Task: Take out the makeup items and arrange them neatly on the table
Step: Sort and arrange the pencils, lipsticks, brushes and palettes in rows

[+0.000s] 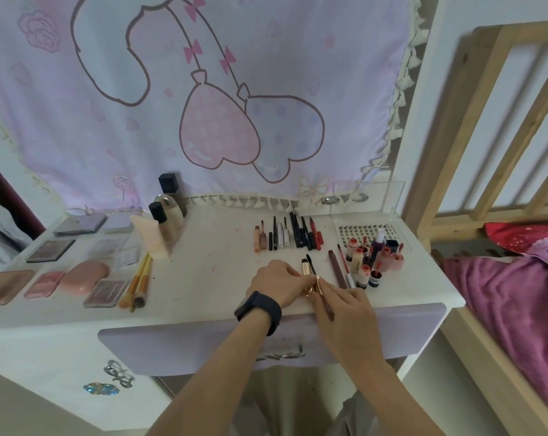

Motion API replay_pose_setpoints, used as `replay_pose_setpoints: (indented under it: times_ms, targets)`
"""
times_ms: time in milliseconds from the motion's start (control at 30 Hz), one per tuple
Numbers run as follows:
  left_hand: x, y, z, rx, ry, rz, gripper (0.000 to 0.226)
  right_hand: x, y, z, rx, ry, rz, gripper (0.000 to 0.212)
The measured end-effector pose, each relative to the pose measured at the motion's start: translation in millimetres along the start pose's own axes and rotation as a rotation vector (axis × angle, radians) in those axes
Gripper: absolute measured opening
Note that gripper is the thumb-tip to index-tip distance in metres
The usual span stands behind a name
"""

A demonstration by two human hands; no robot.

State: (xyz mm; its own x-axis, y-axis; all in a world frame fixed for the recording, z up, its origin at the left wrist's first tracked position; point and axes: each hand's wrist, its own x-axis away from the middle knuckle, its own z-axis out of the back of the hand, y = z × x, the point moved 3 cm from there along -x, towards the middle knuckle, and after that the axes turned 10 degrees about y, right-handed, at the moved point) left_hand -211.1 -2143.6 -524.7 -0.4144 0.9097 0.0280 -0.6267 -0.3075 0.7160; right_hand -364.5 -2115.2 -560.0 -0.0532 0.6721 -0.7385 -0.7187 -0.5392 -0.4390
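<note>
Makeup items (297, 237), where are they found in the head view?
— They are laid out on the white table (209, 265). At nine o'clock of the tabletop, palettes (51, 250) and a pink compact (84, 276) are set in rows, and brushes (140, 280) are laid just beside them. Toward eleven o'clock, foundation bottles (167, 221) are stood upright behind a peach tube (151, 237).
— And the right side?
— At one o'clock a row of liners (283, 236) is lined up side by side. At three o'clock small bottles (367, 259) are clustered in front of a lash tray (373, 231), and two slim pencils (336, 267) are laid just left of the cluster.
— What is held?
— A gold tube (306, 268) with a black cap is held near five o'clock, between the liners and the front edge. Whether it is rested on the table cannot be told. It is pinched by the curled fingers of the left hand (277, 280), on whose wrist a dark watch (260, 311) is worn. Its lower end is pinched between thumb and forefinger of the right hand (345, 305). A black-tipped stick (311, 268) is seen against the tube, but which hand holds it cannot be told.
— What else is seen?
— A pink printed cloth (203, 89) is hung at twelve o'clock, and a wooden bed rail (502, 121) is seen at two o'clock.
</note>
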Motion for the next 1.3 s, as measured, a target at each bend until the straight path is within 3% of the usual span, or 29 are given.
replay_pose_setpoints:
  times_ms: [300,467,1000,1300]
  targets:
    - [-2,-3,-7,-0.01,0.001,-0.029,0.042,-1,3,4,-0.026,-0.019,-0.035,0.036]
    - [-5,-7,-6,0.036,-0.023,-0.027,0.026,-1,4,6,-0.027,-0.025,-0.028,0.036]
    - [-1,0,-7,-0.009,-0.016,-0.05,0.026,-6,5,11,-0.058,-0.082,-0.149,0.03]
    - [2,3,-5,0.014,-0.056,-0.032,0.018,-8,3,13,-0.048,-0.057,-0.094,0.032]
